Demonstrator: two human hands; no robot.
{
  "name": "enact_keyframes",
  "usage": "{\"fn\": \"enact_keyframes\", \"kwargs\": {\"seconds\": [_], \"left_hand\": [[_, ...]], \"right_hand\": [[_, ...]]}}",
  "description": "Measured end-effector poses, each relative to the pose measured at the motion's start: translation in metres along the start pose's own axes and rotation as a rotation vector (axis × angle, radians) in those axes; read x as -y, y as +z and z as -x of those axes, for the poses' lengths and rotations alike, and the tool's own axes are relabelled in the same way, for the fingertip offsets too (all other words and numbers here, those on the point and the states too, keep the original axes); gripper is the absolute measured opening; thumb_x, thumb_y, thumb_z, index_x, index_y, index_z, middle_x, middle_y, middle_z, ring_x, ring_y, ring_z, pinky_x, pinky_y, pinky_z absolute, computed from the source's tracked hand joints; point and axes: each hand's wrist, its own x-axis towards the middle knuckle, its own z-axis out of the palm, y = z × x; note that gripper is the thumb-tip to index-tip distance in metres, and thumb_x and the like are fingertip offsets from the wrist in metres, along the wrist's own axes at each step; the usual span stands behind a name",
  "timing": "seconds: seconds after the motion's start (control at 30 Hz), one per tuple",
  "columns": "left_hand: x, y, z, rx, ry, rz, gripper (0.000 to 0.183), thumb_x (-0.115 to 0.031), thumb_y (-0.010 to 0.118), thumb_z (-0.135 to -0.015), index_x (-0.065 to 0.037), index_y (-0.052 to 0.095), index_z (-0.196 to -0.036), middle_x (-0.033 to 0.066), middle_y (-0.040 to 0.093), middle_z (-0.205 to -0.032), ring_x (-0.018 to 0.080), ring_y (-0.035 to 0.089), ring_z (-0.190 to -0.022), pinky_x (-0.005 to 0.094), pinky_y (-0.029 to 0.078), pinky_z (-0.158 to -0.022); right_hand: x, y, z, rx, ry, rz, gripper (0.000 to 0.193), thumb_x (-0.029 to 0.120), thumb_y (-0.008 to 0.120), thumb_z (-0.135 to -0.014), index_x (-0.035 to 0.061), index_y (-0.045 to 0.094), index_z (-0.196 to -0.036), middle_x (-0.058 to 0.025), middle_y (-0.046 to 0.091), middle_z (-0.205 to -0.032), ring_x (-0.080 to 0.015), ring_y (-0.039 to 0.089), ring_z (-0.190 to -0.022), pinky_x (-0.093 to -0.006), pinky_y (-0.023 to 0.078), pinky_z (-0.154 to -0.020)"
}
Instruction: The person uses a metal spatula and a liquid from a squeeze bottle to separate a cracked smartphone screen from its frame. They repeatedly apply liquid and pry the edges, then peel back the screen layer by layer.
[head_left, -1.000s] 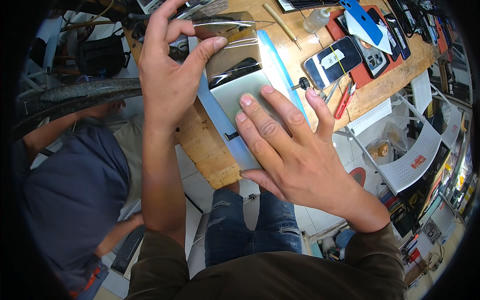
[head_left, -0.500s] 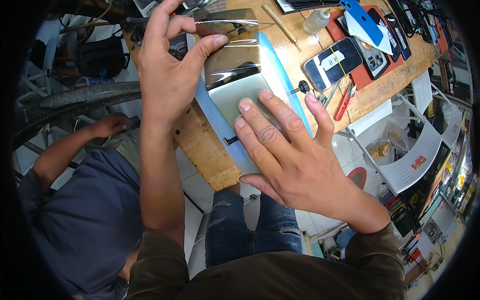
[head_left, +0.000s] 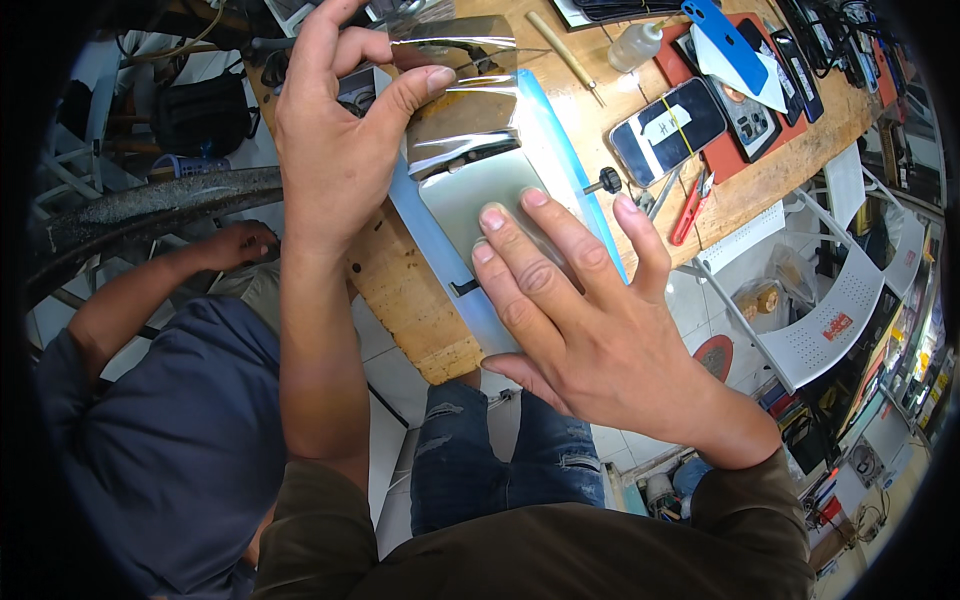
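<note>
A dark, see-through film point(head_left: 462, 115) is pinched between the thumb and fingers of my left hand point(head_left: 340, 130). It curves down with bright reflections toward the upper end of a pale, flat, phone-sized panel point(head_left: 465, 195). Fingers spread, my right hand point(head_left: 590, 310) rests its fingertips on that panel and covers its lower part. Beneath the panel is a light blue plate point(head_left: 425, 240), with a black knob point(head_left: 604, 181) on a screw at its right side and a small black clip at its left edge.
On the wooden bench point(head_left: 400, 310) to the right lie a phone with a paper label point(head_left: 700, 105), a red cutter point(head_left: 690, 212), a squeeze bottle point(head_left: 635, 45), a wooden-handled tool point(head_left: 563, 50) and a blue phone back point(head_left: 725, 45). Another person point(head_left: 180, 400) sits at left.
The film bends more sharply at its lower end, and a dark strip shows by the panel's upper edge. Both my hands stay nearly in place. The other person's hand has shifted slightly right.
</note>
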Motion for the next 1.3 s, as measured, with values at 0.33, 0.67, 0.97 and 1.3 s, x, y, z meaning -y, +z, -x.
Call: {"fn": "enact_keyframes", "kwargs": {"seconds": [0.33, 0.67, 0.97, 1.3], "left_hand": [[0.002, 0.0, -0.001, -0.019, -0.015, -0.021, 0.073, -0.001, 0.088, -0.091, -0.002, 0.057, -0.157, -0.0007, 0.076, -0.098, 0.0096, 0.069, -0.104, 0.0287, 0.051, -0.107], [0.004, -0.001, 0.0, -0.024, 0.0, -0.06, 0.073, -0.003, 0.088, -0.091, -0.003, 0.058, -0.157, -0.0007, 0.077, -0.099, 0.0107, 0.069, -0.106, 0.031, 0.048, -0.111], [0.008, -0.001, 0.0, -0.041, -0.026, -0.031, 0.071, -0.002, 0.087, -0.092, -0.003, 0.058, -0.157, -0.0008, 0.076, -0.1, 0.0097, 0.069, -0.106, 0.0288, 0.05, -0.107], [0.011, -0.006, 0.0, -0.072, -0.066, -0.021, 0.07, -0.003, 0.088, -0.092, -0.003, 0.059, -0.156, -0.0018, 0.075, -0.098, 0.0076, 0.067, -0.099, 0.0267, 0.05, -0.103]], "right_hand": [[0.0, -0.001, 0.0, 0.001, 0.0, 0.003, 0.081, 0.055, 0.079, -0.088, 0.0069, 0.063, -0.151, -0.0124, 0.058, -0.163, -0.0345, 0.05, -0.155, -0.069, 0.016, -0.125], [0.001, 0.0, 0.0, -0.001, 0.01, -0.008, 0.08, 0.055, 0.078, -0.089, 0.0079, 0.063, -0.151, -0.0118, 0.058, -0.164, -0.0341, 0.049, -0.156, -0.0692, 0.015, -0.126], [0.001, 0.001, 0.0, -0.001, 0.017, -0.013, 0.08, 0.056, 0.079, -0.088, 0.0086, 0.063, -0.151, -0.0112, 0.058, -0.163, -0.034, 0.049, -0.156, -0.0688, 0.013, -0.127], [0.001, 0.0, 0.001, 0.017, 0.015, 0.003, 0.081, 0.056, 0.077, -0.091, 0.0082, 0.06, -0.154, -0.0119, 0.056, -0.166, -0.035, 0.048, -0.156, -0.0688, 0.011, -0.127]]}}
